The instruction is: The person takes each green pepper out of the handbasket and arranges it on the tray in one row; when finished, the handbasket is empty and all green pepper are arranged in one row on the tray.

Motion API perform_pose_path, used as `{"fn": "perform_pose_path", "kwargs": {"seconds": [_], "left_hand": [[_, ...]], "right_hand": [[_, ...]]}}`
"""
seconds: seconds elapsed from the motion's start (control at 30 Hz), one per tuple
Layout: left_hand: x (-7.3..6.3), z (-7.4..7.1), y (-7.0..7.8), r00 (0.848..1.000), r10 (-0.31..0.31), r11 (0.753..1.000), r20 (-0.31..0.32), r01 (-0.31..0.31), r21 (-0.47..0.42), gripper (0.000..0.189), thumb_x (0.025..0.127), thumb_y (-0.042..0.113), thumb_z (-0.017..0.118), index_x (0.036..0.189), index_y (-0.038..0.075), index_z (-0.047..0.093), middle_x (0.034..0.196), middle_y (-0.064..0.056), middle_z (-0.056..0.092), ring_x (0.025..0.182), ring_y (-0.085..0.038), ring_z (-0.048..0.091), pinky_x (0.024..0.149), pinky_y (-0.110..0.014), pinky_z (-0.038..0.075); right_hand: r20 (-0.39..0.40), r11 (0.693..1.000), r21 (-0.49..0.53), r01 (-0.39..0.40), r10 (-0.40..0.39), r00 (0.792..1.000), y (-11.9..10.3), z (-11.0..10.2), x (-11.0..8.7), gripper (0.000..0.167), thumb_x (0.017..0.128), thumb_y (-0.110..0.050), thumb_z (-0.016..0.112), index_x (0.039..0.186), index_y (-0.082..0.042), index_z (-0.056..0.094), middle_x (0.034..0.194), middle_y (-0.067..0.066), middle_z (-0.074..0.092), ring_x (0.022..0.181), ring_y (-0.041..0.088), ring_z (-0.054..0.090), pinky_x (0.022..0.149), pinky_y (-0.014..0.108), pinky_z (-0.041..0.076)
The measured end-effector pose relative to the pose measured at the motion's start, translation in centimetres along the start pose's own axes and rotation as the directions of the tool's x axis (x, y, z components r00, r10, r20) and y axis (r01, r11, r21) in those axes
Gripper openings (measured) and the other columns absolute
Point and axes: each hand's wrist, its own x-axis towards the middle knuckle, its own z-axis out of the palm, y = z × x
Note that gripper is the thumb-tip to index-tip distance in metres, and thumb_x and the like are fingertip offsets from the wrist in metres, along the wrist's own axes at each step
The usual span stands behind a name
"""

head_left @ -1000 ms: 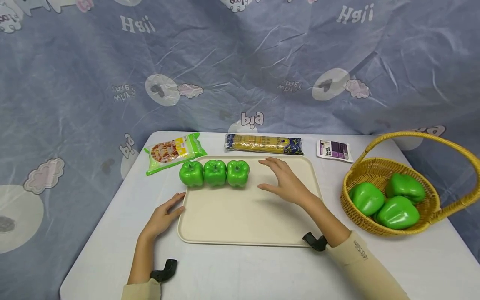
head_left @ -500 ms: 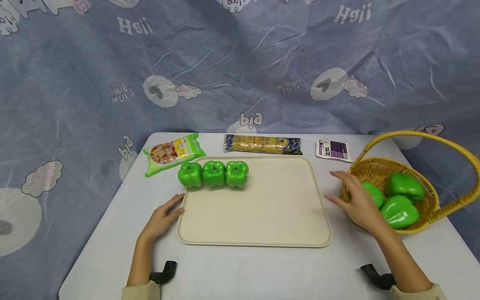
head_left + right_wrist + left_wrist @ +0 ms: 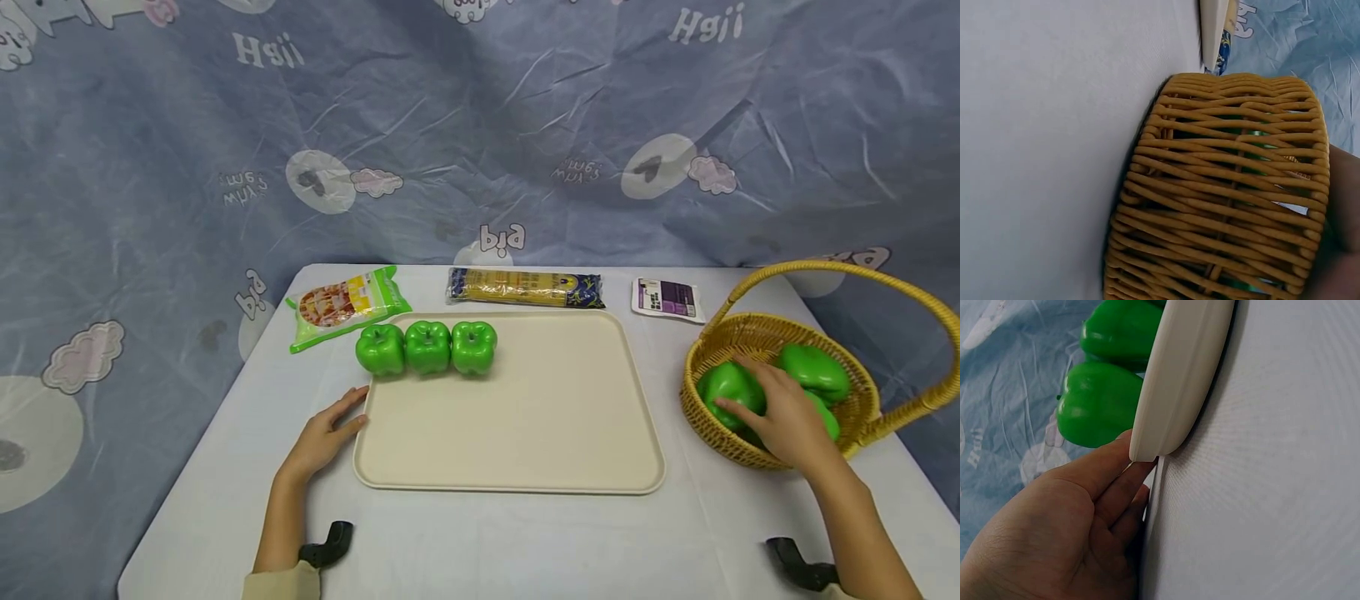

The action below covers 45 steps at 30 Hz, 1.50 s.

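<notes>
My right hand point(image 3: 783, 412) reaches into the wicker basket point(image 3: 701, 417) in the head view, thumb and fingers around a green bell pepper point(image 3: 723, 387) at its left side. Two other bell peppers lie in there; the front one point(image 3: 825, 417) is partly covered by the hand. The basket's woven wall point(image 3: 1229, 187) hides most of that grip in the right wrist view. My left hand point(image 3: 321, 437) rests by the left edge of the cream tray point(image 3: 510, 433), its fingertips at the rim. Three green bell peppers point(image 3: 428, 347) stand in a row along the tray's back left.
Behind the tray lie a green snack packet point(image 3: 348, 308), a long yellow-and-blue noodle pack point(image 3: 525, 288) and a small white-and-purple sachet point(image 3: 667, 300). The basket's tall handle point(image 3: 847, 268) arches over its right side. A patterned blue cloth point(image 3: 480, 125) hangs behind the white table.
My right hand has moved right, from above the tray into the basket, and closed around a bell pepper. My left hand stays at the tray's left edge.
</notes>
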Motion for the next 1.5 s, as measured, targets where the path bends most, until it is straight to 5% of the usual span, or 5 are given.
{"fn": "perform_pose_path", "kwargs": {"seconds": [0.23, 0.67, 1.13, 1.5], "left_hand": [[0.1, 0.0, 0.2, 1.0, 0.005, 1.0, 0.002, -0.005, -0.001, 0.052, 0.089, 0.038, 0.059, 0.138, 0.023, 0.046, 0.145, -0.007, 0.034, 0.136, -0.027, 0.024, 0.108, -0.054, 0.017], [0.2, 0.1, 0.0, 1.0, 0.006, 1.0, -0.002, -0.006, 0.013, 0.053, 0.089, 0.038, 0.06, 0.138, 0.021, 0.046, 0.145, -0.008, 0.035, 0.136, -0.029, 0.024, 0.107, -0.054, 0.017], [0.0, 0.1, 0.0, 1.0, 0.005, 1.0, -0.003, -0.005, 0.012, 0.053, 0.09, 0.036, 0.06, 0.138, 0.021, 0.046, 0.145, -0.01, 0.034, 0.135, -0.03, 0.025, 0.107, -0.055, 0.017], [0.0, 0.0, 0.1, 1.0, -0.01, 1.0, -0.001, 0.01, 0.008, 0.053, 0.089, 0.038, 0.06, 0.138, 0.023, 0.046, 0.146, -0.007, 0.034, 0.136, -0.027, 0.024, 0.108, -0.054, 0.017]], "right_hand": [[0.063, 0.995, -0.089, 0.04, -0.034, 0.997, 1.1, 0.1, 1.2, 0.074, 0.086, -0.034, 0.065, 0.14, 0.003, 0.03, 0.122, 0.04, 0.039, 0.105, 0.057, 0.038, 0.079, 0.069, 0.032], [0.149, 0.994, -0.071, -0.077, 0.087, 0.985, 2.0, -0.5, 2.4, 0.09, 0.085, -0.045, 0.062, 0.143, 0.006, 0.016, 0.128, 0.043, 0.029, 0.107, 0.06, 0.033, 0.08, 0.07, 0.031], [0.148, 0.985, -0.142, -0.096, 0.117, 0.982, 1.9, -0.4, 2.7, 0.097, 0.083, -0.051, 0.062, 0.139, 0.014, 0.017, 0.117, 0.044, 0.039, 0.093, 0.058, 0.046, 0.07, 0.065, 0.039], [0.104, 0.986, -0.093, -0.139, 0.149, 0.983, 1.6, -0.3, 2.1, 0.097, 0.075, -0.054, 0.069, 0.137, 0.004, 0.023, 0.106, 0.045, 0.043, 0.077, 0.056, 0.052, 0.056, 0.059, 0.042]]}}
